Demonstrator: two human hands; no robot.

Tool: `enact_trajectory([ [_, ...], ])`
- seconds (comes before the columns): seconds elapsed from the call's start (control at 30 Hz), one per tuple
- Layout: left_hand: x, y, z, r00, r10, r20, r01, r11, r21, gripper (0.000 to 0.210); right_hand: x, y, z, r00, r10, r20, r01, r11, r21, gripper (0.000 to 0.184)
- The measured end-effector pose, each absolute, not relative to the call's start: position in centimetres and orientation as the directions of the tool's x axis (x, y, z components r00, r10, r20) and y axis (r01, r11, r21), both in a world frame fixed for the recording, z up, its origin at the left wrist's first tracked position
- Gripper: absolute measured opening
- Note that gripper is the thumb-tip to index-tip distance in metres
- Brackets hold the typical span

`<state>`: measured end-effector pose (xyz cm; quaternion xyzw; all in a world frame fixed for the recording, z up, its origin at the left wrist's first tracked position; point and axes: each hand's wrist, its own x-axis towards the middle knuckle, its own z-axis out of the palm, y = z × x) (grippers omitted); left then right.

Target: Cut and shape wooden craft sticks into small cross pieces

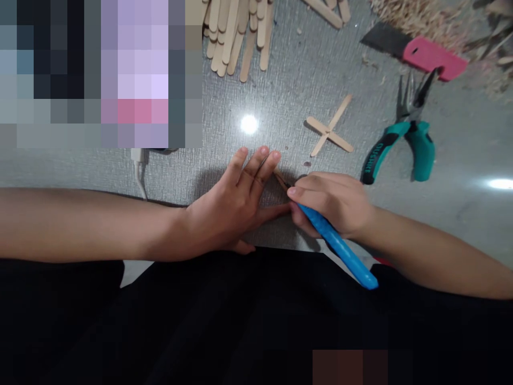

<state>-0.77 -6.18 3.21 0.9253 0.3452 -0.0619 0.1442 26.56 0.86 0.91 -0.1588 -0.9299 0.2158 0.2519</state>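
Pliers [404, 140], stick cross [329, 130] beyond hands; path clear.

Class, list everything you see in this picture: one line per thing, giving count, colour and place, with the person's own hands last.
Craft sticks pile: many, pale wood, top centre of the floor.
Stick cross: one, pale wood, right of centre.
Pliers: one, teal and black handles, right.
Scraper: one, pink handle with dark blade, top right.
Shavings: a heap, tan, top right.
Cable: one, white, left of centre.
Blue tool: one, in the right hand.
Thin stick: one, brown, between the hands.
Left hand: flat, pressing down.
Right hand: gripping the blue tool.
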Motion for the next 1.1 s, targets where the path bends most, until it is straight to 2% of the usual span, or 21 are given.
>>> enact_trajectory([
  [0.23,-0.9,-6.0,3.6,0.757,0.620,-0.207,0.653,-0.718,0.241,0.124,26.6,0.9,1.2,-0.835,0.391,0.386,0.205,0.873,-0.442,0.028],
  [0.33,-1.0,-6.1,3.5,0.756,0.625,-0.196,0.654,-0.716,0.242,0.122,26.5,1.0,1.5,-0.830,0.407,0.382,0.206,0.859,-0.469,0.026],
  [0.57,-1.0,-6.3,3.3,0.748,0.634,-0.197,0.663,-0.701,0.262,0.126,26.6,0.9,1.9,-0.838,0.377,0.393,0.178,0.871,-0.457,0.027],
  [0.77,-1.1,-6.1,3.3,0.770,0.613,-0.178,0.638,-0.732,0.241,0.134,26.6,0.5,1.9,-0.826,0.408,0.389,0.215,0.866,-0.452,0.027],
  [1.1,-1.2,-5.9,3.5,0.761,0.611,-0.219,0.649,-0.723,0.236,0.121,26.6,0.5,1.9,-0.818,0.419,0.395,0.225,0.864,-0.450,0.026],
])
